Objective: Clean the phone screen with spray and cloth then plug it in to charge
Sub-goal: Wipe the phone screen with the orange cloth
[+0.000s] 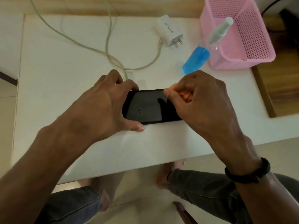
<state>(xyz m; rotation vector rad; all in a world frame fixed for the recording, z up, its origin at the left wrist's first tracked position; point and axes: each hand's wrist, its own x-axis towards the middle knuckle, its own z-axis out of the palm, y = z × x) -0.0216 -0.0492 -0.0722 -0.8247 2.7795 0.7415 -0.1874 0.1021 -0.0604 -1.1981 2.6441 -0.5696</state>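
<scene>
one white worktop (64, 65) carries one pink basket (242, 38), one phone (148, 105), its right end hidden. left hand (103, 104) grips its left end; right hand (203, 101) pinches an orange cloth (186, 96), mostly hidden, on the screen. one spray bottle (199, 59).

On the table (64, 97), the phone (148, 106) lies nearest the person, with the cable (111, 57) behind it, the charger (169, 30) farther behind, and the spray bottle (198, 59) and basket (252, 34) behind to its right.
</scene>
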